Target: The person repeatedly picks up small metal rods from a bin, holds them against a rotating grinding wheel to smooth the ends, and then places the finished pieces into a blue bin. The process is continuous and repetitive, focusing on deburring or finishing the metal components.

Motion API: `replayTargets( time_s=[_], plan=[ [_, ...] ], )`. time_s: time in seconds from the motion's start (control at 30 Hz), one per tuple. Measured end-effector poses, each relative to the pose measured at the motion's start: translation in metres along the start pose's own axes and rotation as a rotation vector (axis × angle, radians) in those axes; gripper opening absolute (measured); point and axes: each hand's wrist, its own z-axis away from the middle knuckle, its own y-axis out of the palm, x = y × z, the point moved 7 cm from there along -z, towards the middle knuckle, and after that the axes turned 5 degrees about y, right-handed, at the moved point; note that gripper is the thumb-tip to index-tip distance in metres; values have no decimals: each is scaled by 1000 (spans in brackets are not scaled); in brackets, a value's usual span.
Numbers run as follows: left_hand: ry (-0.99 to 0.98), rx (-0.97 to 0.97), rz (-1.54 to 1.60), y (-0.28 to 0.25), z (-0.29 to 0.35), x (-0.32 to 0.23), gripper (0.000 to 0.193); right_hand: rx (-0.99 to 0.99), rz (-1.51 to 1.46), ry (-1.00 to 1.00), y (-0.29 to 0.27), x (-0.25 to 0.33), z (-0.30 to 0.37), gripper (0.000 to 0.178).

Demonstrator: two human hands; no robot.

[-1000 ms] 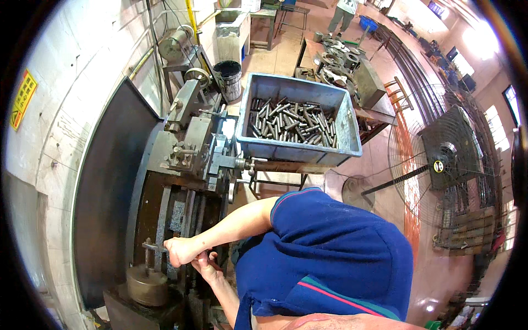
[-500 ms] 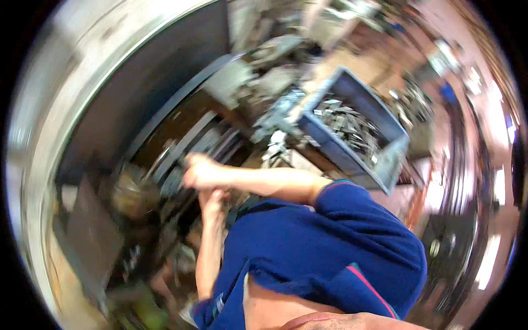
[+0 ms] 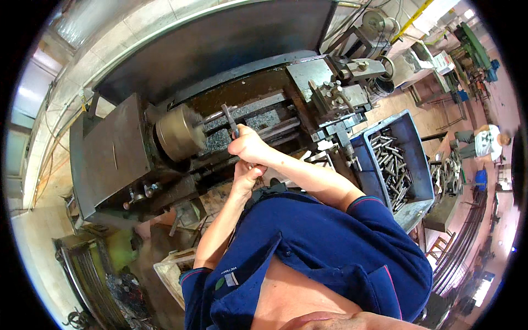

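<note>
My right hand point(image 3: 246, 144) is closed around a slim grey metal tool point(image 3: 229, 116) with a bluish part at the grip; its exact kind does not show. The tool's far end lies across a thin metal rod point(image 3: 215, 114) that sticks out from the round brass-coloured chuck point(image 3: 179, 133) of a lathe. Blur marks the chuck's right face. Just below, nearer my body, my left hand point(image 3: 247, 175) is closed, touching or close to the right wrist. What its fingers hold is mostly hidden. Metal chips point(image 3: 258, 121) cover the lathe bed under the tool.
Right of my hands stands the lathe's tool post point(image 3: 333, 94). A blue bin point(image 3: 421, 165) holds several short metal rods point(image 3: 390, 170). The headstock point(image 3: 110, 157) with levers stands left. A wooden box point(image 3: 168, 269) sits low left. Another person point(image 3: 487, 144) is far right.
My view has swung and become sharp. Both hands appear farther right in the picture, still close together, and the tool in my right hand now shows clearly.
</note>
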Motion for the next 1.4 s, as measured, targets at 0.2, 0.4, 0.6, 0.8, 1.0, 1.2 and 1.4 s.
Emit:
replayTargets(
  time_s=[0.2, 0.4, 0.6, 0.8, 1.0, 1.2, 1.4],
  plan=[
    [43, -22, 23, 5, -3, 9, 38, -13, 33, 51, -15, 10, 10, 20],
    [81, -22, -44, -4, 5, -6, 50, -2, 32, -8, 1, 12, 9, 20],
    [94, 32, 63, 15, 0, -9, 51, -42, -71, -27, -16, 4, 9, 18],
    [19, 66, 58, -1, 2, 2, 63, 5, 34, 10, -1, -2, 3, 19],
    [3, 89, 56, 14, -3, 3, 54, -47, -49, -32, -24, 12, 18, 17],
    [60, 32, 18, -7, 3, 5, 55, 35, 16, -2, -1, 8, 9, 20],
    [3, 171, -32, 21, -9, -2, 67, -86, -98, -129, -35, -5, 4, 17]
  ],
)
